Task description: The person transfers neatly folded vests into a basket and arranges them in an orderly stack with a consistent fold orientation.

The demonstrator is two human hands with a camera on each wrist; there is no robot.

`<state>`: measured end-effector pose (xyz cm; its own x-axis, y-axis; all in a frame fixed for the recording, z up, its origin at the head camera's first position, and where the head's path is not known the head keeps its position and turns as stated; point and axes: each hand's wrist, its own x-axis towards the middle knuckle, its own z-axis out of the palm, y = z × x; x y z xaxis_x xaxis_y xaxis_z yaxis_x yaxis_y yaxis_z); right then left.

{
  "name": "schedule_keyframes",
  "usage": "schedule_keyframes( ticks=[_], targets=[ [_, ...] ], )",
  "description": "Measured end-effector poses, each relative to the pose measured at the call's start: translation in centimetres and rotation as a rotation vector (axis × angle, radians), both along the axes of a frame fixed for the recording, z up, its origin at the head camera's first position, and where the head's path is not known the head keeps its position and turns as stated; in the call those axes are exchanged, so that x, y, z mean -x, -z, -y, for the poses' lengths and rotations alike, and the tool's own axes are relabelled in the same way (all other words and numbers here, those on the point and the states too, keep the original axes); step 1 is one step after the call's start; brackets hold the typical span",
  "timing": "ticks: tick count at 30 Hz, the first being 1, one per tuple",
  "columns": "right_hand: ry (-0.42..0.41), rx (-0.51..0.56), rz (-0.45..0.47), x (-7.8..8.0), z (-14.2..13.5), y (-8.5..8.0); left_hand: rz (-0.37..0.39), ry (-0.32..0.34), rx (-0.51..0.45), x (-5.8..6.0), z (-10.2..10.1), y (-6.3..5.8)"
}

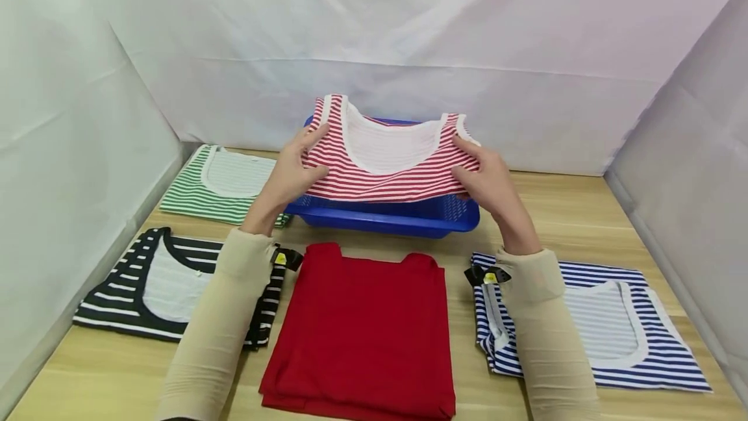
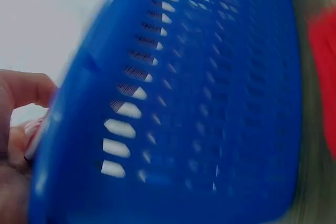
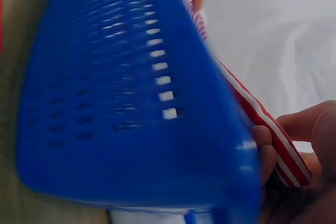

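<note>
Both hands hold a folded red-and-white striped tank top (image 1: 386,184) above a blue plastic basket (image 1: 386,216), in the head view. My left hand (image 1: 296,167) pinches the garment's left side, thumb in front. On the opposite side my right hand (image 1: 486,177) pinches it between thumb and fingers. The garment hangs tilted with its white-edged neckline up and hides much of the basket's inside. In the right wrist view, the fingers (image 3: 265,150) grip the striped edge (image 3: 268,124) beside the basket wall (image 3: 126,166). The left wrist view shows the left hand (image 2: 21,108) partly behind the rim.
A folded red garment (image 1: 368,330) lies in front of the basket. Folded striped tops lie around it: green (image 1: 187,190) at back left, black (image 1: 117,297) at left, navy (image 1: 672,349) at right. White curtains (image 1: 409,18) enclose the wooden table (image 1: 561,206).
</note>
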<state>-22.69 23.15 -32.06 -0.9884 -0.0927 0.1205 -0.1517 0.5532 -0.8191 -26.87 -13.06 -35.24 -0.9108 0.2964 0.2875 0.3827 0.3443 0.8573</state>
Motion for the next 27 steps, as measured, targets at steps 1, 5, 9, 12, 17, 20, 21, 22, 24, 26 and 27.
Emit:
schedule_keyframes(
  ticks=[1,5,9,12,17,20,21,22,24,26,27],
  targets=[
    [0.009,-0.058,-0.009,0.1,0.0,0.3,-0.032,-0.004,0.066,0.2,-0.2,0.0],
    [0.073,-0.334,-0.112,0.2,0.0,1.2,-0.125,-0.036,0.278,0.5,-1.2,0.1],
    [0.11,-0.551,-0.195,-0.1,0.9,2.2,-0.147,-0.079,0.417,0.5,-1.4,0.5],
    [0.114,-0.666,-0.215,-0.3,1.9,3.0,-0.147,-0.089,0.51,0.4,-1.4,0.7],
    [0.143,-0.78,-0.259,0.0,3.4,3.8,-0.139,-0.1,0.649,0.4,-1.2,0.5],
    [0.157,-0.794,-0.29,0.3,3.8,4.1,-0.119,-0.096,0.713,0.3,-1.2,0.6],
    [0.161,-0.793,-0.294,0.4,3.8,4.2,-0.11,-0.091,0.725,0.3,-1.2,0.6],
    [0.162,-0.79,-0.294,0.4,3.8,4.2,-0.106,-0.088,0.738,0.2,-1.2,0.7],
    [0.16,-0.78,-0.289,0.6,3.5,4.3,-0.1,-0.086,0.752,0.2,-1.5,0.8],
    [0.158,-0.777,-0.279,0.8,3.0,4.2,-0.094,-0.081,0.744,0.1,-1.9,0.8],
    [0.159,-0.778,-0.277,0.9,2.8,4.2,-0.088,-0.075,0.733,0.1,-2.2,0.8]
  ],
)
